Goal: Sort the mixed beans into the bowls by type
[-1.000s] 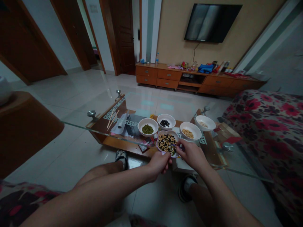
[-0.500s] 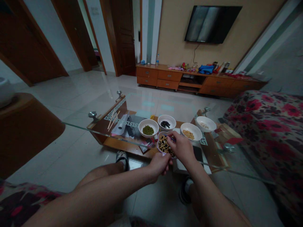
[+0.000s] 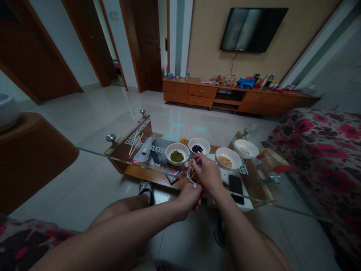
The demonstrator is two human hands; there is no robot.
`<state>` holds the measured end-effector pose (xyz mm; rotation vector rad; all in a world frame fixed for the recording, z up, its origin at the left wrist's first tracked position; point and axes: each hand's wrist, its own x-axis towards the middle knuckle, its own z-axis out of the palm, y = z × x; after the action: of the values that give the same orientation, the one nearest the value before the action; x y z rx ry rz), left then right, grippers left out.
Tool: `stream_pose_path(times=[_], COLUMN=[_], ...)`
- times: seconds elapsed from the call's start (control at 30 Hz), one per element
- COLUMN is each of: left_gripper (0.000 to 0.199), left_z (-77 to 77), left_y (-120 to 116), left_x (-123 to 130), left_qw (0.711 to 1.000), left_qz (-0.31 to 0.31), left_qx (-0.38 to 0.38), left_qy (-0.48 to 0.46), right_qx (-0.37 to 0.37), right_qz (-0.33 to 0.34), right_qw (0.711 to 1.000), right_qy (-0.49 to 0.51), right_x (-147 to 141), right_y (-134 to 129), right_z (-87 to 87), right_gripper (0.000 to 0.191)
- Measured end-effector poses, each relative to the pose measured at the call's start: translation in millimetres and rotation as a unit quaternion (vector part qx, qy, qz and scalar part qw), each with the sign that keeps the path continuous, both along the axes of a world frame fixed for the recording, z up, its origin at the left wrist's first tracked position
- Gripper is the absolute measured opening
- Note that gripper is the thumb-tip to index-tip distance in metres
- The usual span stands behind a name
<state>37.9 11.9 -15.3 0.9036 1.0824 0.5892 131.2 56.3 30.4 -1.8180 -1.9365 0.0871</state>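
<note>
Mixed-bean bowl (image 3: pixel 192 174) — mostly hand-hidden (image 3: pixel 208 172)

Scalloped, purple-rimmed white bowl (image 3: pixel 188 175): at the table's (image 3: pixel 160 168) near edge, gripped by the left hand (image 3: pixel 189 196); mixed tan and black beans (image 3: pixel 193 175) inside; right portion hidden.

Slim, dark, pointed tool (image 3: pixel 193 159): pinched in the right hand (image 3: pixel 208 172), tilted, tip near the green-bean bowl's right rim; exact type unclear.

Four round, white, smooth bowls, upright on the clear glass table, beyond and right of the scalloped bowl. Contents, left to right: green beans (image 3: pixel 176 156), black beans (image 3: pixel 196 149), pale yellow beans (image 3: pixel 225 162), whitish pieces (image 3: pixel 244 150).
</note>
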Motion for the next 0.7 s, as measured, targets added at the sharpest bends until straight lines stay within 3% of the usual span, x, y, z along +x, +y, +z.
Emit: stream_pose_path(times=[0.43, 0.7], left_gripper=[0.021, 0.025], left_z=[-10.2, 2.9], left_y=[3, 1], left_x=[-1, -1], left_qw=[1.0, 0.999], left_qz=[-0.004, -0.008], left_qx=[0.002, -0.01], left_qy=[0.012, 0.039], right_qx=[-0.024, -0.075], right_qz=[0.033, 0.027], right_qw=[0.999, 0.996], right_qy=[-0.023, -0.031], right_x=[44, 68], right_y=[-21, -33], right_z=[3.2, 3.2], right_gripper=[0.021, 0.022])
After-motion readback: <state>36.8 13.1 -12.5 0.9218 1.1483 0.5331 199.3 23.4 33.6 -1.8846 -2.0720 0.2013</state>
